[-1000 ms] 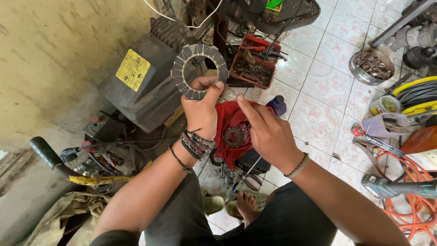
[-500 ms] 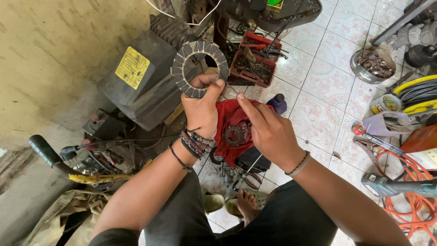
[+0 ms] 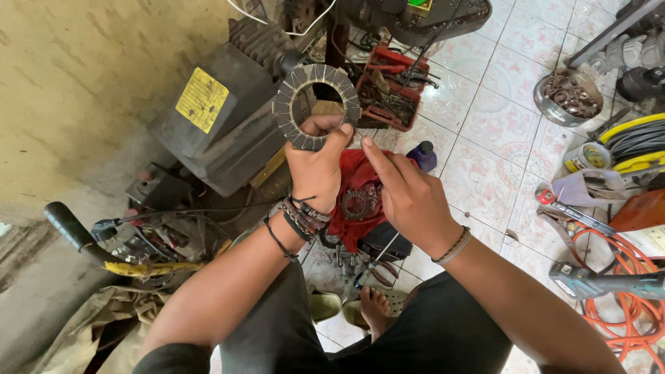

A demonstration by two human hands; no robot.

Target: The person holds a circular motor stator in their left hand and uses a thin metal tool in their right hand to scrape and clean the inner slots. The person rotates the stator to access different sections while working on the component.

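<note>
Grey laminated steel, stacked into a flat slotted ring [image 3: 316, 105], is what we hold up in front of us, above the clutter and roughly at chest height. Our left hand [image 3: 317, 170] has its grip clenched on the ring's lower rim, thumb on the near face and fingers behind, so the open centre and the inner teeth face us and can be looked over. Our right hand [image 3: 407, 197] grasps nothing: its grip is released, the index finger stretched out until its tip sits just beside the left thumb at the ring's lower edge, as if to steady or feel that spot. Whether the fingertip actually touches the metal we cannot tell.

Below the hands lies a crumpled red cloth [image 3: 360, 201] with a small toothed round part [image 3: 357, 205] resting on it, which keeps that part off the dirty white patterned floor tiles [image 3: 499, 145]. A blue bottle with a dark cap [image 3: 423, 156] stands just beside the cloth. Behind the ring sits a dark grey boxy machine with a yellow label [image 3: 215, 121], and near it a red tray of mixed tools [image 3: 392, 86]. Well apart to the right are a metal bowl of rusty small parts [image 3: 571, 97] and a coiled orange hose [image 3: 627, 284]. Our bare foot [image 3: 377, 308] rests on a sandal near the bottom.
</note>
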